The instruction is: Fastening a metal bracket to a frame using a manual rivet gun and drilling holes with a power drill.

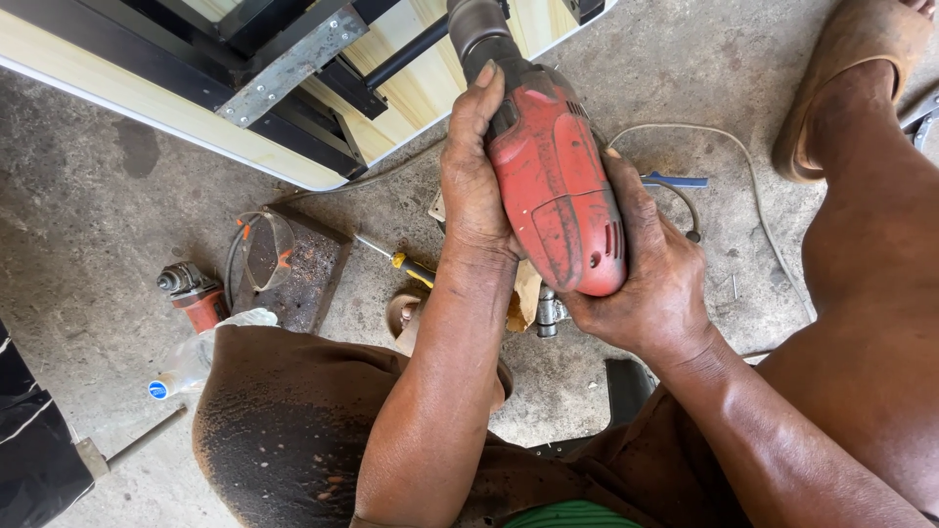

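Observation:
A red electric drill [553, 181] with a dark grey nose points away from me toward a pale wood panel [421, 88] fitted with black metal bars. My left hand [474, 176] wraps the drill's left side near the front. My right hand [650, 279] grips the rear of the drill body from the right. The drill's bit is hidden past the top edge.
On the concrete floor lie a yellow-handled screwdriver [406, 264], a rusty metal plate [298, 269] with clear safety goggles [262, 244], a second red power tool [194, 293], a plastic bottle [191, 362], a grey cable [753, 186] and my sandalled foot [851, 78].

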